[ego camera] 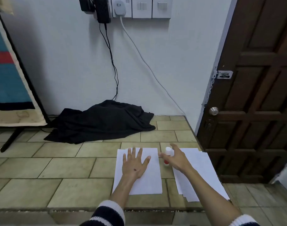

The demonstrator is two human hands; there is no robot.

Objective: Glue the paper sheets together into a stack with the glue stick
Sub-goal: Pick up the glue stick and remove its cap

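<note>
A white paper stack [147,180] lies on the tiled floor, and my left hand [134,163] rests flat on it with fingers spread. To its right lies a second pile of loose white sheets [203,173], slightly fanned. Between the two piles stands an upright glue stick [167,154] with a white cap and a red base. My right hand [175,158] is open around the glue stick, fingers curved on either side of it; whether it touches the stick cannot be told.
A heap of black cloth [103,121] lies by the wall beyond the papers, with cables hanging down to it from wall sockets. A dark wooden door [253,95] stands at the right. A framed board on a black stand [10,79] leans at the left.
</note>
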